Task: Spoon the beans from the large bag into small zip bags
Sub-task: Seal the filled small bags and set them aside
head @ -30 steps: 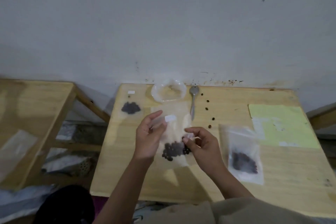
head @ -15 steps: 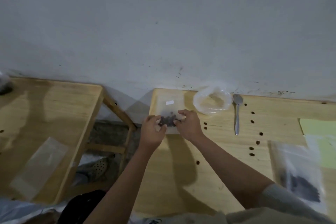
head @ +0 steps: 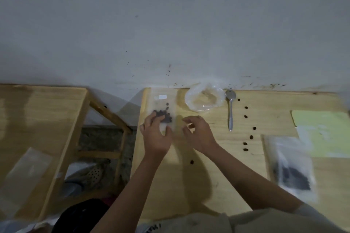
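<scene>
Table [head: 217, 185]: pale matt wood. Spoon [head: 230, 111]: shiny metal. Small zip bag [head: 162, 108]: clear glossy plastic. Wall [head: 170, 24]: matt, speckled.

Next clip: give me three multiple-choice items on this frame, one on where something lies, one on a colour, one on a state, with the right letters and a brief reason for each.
1. Where does the spoon lie?
A. inside the open clear bag
B. on the table, right of the open clear bag
C. in the right hand

2. What colour is the sheet at the table's right edge?
A. pale green
B. red
C. black

3. What is the left hand doing?
A. gripping the spoon
B. hanging below the table
C. resting on the small zip bag

Key: B, the spoon lies flat beside that bag; A, the sheet reads pale green; C, its fingers lie on the bag near the beans.
</scene>
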A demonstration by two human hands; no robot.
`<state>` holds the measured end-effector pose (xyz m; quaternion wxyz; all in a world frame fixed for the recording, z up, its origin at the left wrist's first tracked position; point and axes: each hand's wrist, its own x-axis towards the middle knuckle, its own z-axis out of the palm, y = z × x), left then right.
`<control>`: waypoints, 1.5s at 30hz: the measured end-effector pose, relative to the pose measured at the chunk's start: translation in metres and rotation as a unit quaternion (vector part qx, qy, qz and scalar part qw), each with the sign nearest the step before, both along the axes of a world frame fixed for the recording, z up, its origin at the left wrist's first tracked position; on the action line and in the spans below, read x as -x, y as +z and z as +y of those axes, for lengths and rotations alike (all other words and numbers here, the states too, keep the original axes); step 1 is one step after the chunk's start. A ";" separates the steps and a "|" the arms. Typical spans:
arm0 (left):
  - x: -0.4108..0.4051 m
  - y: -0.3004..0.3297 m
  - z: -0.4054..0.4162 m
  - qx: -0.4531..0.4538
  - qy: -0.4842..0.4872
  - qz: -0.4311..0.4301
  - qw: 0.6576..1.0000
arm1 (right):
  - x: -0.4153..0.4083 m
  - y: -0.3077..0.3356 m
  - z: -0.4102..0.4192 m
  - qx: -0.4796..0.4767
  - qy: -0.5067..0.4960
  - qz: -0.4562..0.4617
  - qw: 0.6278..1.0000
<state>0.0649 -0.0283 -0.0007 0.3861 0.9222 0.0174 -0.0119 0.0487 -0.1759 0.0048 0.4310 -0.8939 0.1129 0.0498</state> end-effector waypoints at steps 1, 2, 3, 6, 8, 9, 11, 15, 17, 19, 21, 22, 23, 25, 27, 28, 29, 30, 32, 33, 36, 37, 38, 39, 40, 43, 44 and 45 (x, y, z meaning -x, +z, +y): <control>0.010 0.004 -0.014 0.019 -0.015 -0.006 1.000 | 0.017 0.004 -0.011 -0.006 -0.016 -0.014 1.000; 0.021 0.008 -0.031 0.039 -0.030 -0.005 0.999 | 0.035 0.006 -0.024 -0.012 -0.042 -0.026 0.999; 0.033 0.012 -0.048 0.062 -0.046 0.001 0.997 | 0.053 0.008 -0.039 -0.021 -0.074 -0.039 0.996; 0.070 0.018 -0.102 0.119 -0.094 0.039 0.988 | 0.106 0.009 -0.091 -0.025 -0.191 -0.070 0.979; 0.092 0.015 -0.137 0.129 -0.126 0.064 0.982 | 0.138 0.008 -0.132 -0.011 -0.271 -0.068 0.960; 0.103 0.014 -0.154 0.134 -0.139 0.076 0.978 | 0.153 0.006 -0.153 0.001 -0.300 -0.064 0.952; 0.121 0.010 -0.187 0.143 -0.155 0.107 0.972 | 0.179 0.003 -0.193 0.036 -0.336 -0.049 0.940; 0.147 -0.002 -0.245 0.126 -0.165 0.163 0.964 | 0.213 -0.014 -0.260 0.076 -0.356 0.030 0.931; 0.156 -0.007 -0.267 0.112 -0.163 0.183 0.963 | 0.218 -0.021 -0.281 0.054 -0.333 0.073 0.939; 0.161 -0.009 -0.285 0.104 -0.144 0.200 0.964 | 0.218 -0.026 -0.294 0.017 -0.298 0.080 0.951; 0.164 -0.008 -0.298 0.092 -0.125 0.189 0.970 | 0.217 -0.027 -0.301 0.010 -0.268 0.079 0.960; 0.165 -0.006 -0.304 0.088 -0.112 0.175 0.974 | 0.216 -0.028 -0.303 0.010 -0.259 0.076 0.963; 0.166 -0.005 -0.308 0.090 -0.094 0.163 0.978 | 0.215 -0.028 -0.305 0.003 -0.257 0.071 0.964; 0.164 -0.001 -0.315 0.113 -0.060 0.158 0.979 | 0.214 -0.027 -0.310 -0.020 -0.256 0.051 0.965; 0.161 0.002 -0.320 0.152 -0.050 0.159 0.974 | 0.211 -0.025 -0.319 -0.042 -0.258 0.034 0.965; 0.159 0.005 -0.322 0.164 -0.053 0.158 0.972 | 0.208 -0.025 -0.326 -0.054 -0.265 0.027 0.962; 0.157 0.007 -0.324 0.178 -0.056 0.156 0.970 | 0.205 -0.024 -0.334 -0.061 -0.275 0.019 0.959; 0.156 0.010 -0.325 0.189 -0.057 0.156 0.968 | 0.199 -0.023 -0.345 -0.060 -0.288 0.005 0.956; 0.154 0.014 -0.327 0.218 -0.057 0.160 0.961 | 0.186 -0.022 -0.370 -0.035 -0.319 -0.021 0.947; 0.153 0.016 -0.327 0.233 -0.061 0.160 0.957 | 0.178 -0.022 -0.384 -0.015 -0.332 -0.030 0.943; 0.149 0.021 -0.329 0.261 -0.073 0.162 0.949 | 0.149 -0.029 -0.420 0.048 -0.325 -0.014 0.944; 0.147 0.023 -0.331 0.270 -0.070 0.164 0.946 | 0.140 -0.034 -0.429 0.065 -0.313 0.007 0.947; 0.146 0.024 -0.333 0.275 -0.070 0.162 0.945 | 0.132 -0.039 -0.435 0.083 -0.301 0.031 0.950; 0.145 0.026 -0.335 0.278 -0.071 0.159 0.945 | 0.126 -0.043 -0.439 0.102 -0.289 0.054 0.950; 0.144 0.027 -0.337 0.279 -0.076 0.156 0.945 | 0.121 -0.045 -0.441 0.117 -0.284 0.074 0.949; 0.140 0.028 -0.342 0.288 -0.075 0.159 0.941 | 0.111 -0.045 -0.440 0.155 -0.268 0.109 0.945; 0.138 0.028 -0.343 0.290 -0.073 0.161 0.941 | 0.108 -0.045 -0.439 0.161 -0.265 0.116 0.944; 0.137 0.028 -0.345 0.292 -0.070 0.162 0.940 | 0.105 -0.045 -0.439 0.160 -0.267 0.119 0.943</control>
